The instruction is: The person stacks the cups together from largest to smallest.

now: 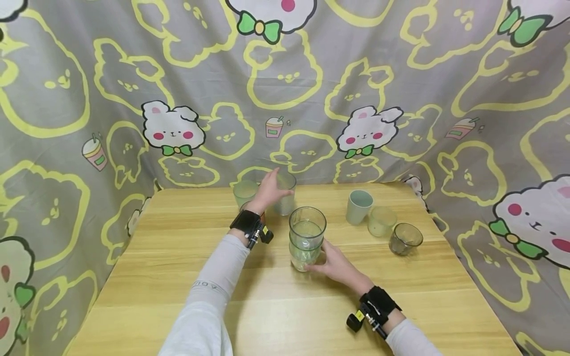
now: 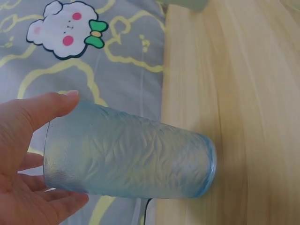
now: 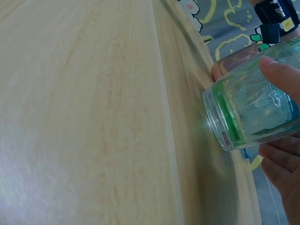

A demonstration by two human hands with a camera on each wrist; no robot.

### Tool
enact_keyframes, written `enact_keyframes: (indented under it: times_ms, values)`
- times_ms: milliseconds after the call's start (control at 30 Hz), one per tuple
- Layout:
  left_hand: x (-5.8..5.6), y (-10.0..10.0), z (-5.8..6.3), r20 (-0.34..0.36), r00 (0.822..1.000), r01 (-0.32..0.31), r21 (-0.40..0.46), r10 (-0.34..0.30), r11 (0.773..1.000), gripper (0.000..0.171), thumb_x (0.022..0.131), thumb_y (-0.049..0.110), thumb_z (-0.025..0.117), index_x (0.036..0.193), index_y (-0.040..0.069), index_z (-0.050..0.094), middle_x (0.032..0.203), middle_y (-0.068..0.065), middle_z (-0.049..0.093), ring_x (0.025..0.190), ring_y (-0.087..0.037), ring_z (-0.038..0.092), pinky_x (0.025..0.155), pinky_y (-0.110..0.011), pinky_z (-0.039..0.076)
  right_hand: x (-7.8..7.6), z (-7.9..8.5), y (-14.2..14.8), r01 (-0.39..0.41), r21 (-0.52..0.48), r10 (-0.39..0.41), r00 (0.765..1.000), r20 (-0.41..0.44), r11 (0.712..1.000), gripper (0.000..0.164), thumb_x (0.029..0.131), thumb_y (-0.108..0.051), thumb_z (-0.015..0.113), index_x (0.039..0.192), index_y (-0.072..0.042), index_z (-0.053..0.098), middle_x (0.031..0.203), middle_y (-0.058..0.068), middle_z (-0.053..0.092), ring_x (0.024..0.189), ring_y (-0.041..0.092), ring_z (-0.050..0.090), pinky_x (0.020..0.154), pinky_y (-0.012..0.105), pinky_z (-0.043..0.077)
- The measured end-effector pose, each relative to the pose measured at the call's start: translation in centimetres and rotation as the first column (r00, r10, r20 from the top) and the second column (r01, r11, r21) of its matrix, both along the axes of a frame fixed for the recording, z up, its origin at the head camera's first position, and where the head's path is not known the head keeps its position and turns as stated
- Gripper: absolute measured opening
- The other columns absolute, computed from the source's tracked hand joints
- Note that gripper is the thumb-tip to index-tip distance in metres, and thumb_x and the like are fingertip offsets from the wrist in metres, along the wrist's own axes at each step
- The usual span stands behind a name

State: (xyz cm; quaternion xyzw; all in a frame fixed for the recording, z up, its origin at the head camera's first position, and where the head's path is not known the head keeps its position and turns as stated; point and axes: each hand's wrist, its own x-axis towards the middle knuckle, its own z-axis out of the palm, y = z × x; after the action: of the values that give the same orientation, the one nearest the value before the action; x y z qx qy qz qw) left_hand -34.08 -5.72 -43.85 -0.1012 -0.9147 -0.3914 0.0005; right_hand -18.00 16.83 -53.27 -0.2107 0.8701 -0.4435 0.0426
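My left hand is at the back of the table, thumb and fingers around the rim end of a tall bluish textured glass. The glass stands upright, its base on the wood. Nearer the middle, my right hand holds a stack of nested clear and greenish glasses low on its side. In the right wrist view, the thumb lies along one side of the stack and the fingers along the other. Whether the stack's base touches the table, I cannot tell.
A pale green glass stands left of my left hand, and a brownish-pink glass is partly hidden by that wrist. On the right are a green cup, a yellowish glass and a dark grey glass. A patterned curtain borders the table.
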Motion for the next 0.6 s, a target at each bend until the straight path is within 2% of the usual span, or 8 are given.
enact_keyframes:
  times_ms: [167, 300, 500, 600]
  values:
    - [0.2, -0.2, 0.2, -0.019, 1.000, -0.005, 0.033, 0.006, 0.999, 0.100, 0.077, 0.031, 0.082, 0.153, 0.006, 0.023, 0.156, -0.024, 0.028, 0.143, -0.042, 0.030, 0.118, -0.055, 0.029, -0.1, -0.1, 0.0, 0.000, 0.000, 0.000, 1.000, 0.007, 1.000, 0.095, 0.071, -0.030, 0.086, 0.149, -0.026, 0.032, 0.146, 0.006, 0.051, 0.136, 0.029, 0.046, 0.114, 0.054, 0.036]
    - [0.7, -0.5, 1.4, -0.066, 0.998, 0.008, 0.037, -0.005, 0.999, 0.096, 0.078, 0.032, 0.081, 0.153, 0.007, 0.026, 0.154, -0.020, 0.035, 0.142, -0.039, 0.033, 0.118, -0.053, 0.031, -0.1, -0.1, 0.0, 0.000, -0.005, 0.000, 1.000, 0.008, 1.000, 0.095, 0.071, -0.028, 0.087, 0.149, -0.026, 0.032, 0.145, 0.006, 0.052, 0.136, 0.029, 0.046, 0.114, 0.054, 0.036]
    - [2.3, -0.9, 5.4, -0.148, 0.989, 0.041, 0.100, -0.026, 0.994, 0.093, 0.079, 0.037, 0.080, 0.152, 0.010, 0.030, 0.149, -0.016, 0.043, 0.133, -0.034, 0.045, 0.110, -0.049, 0.043, -0.1, -0.1, 0.0, 0.000, 0.003, 0.000, 1.000, 0.000, 1.000, 0.093, 0.071, -0.030, 0.087, 0.148, -0.025, 0.034, 0.144, 0.006, 0.053, 0.136, 0.029, 0.047, 0.114, 0.054, 0.036]
    - [3.3, -0.9, 7.6, -0.209, 0.977, 0.063, 0.141, -0.032, 0.988, 0.093, 0.078, 0.039, 0.081, 0.151, 0.010, 0.032, 0.146, -0.016, 0.045, 0.130, -0.032, 0.048, 0.107, -0.047, 0.045, -0.1, -0.1, 0.0, -0.001, 0.005, 0.001, 1.000, -0.004, 1.000, 0.093, 0.071, -0.031, 0.086, 0.148, -0.025, 0.034, 0.144, 0.006, 0.053, 0.136, 0.029, 0.047, 0.115, 0.054, 0.035]
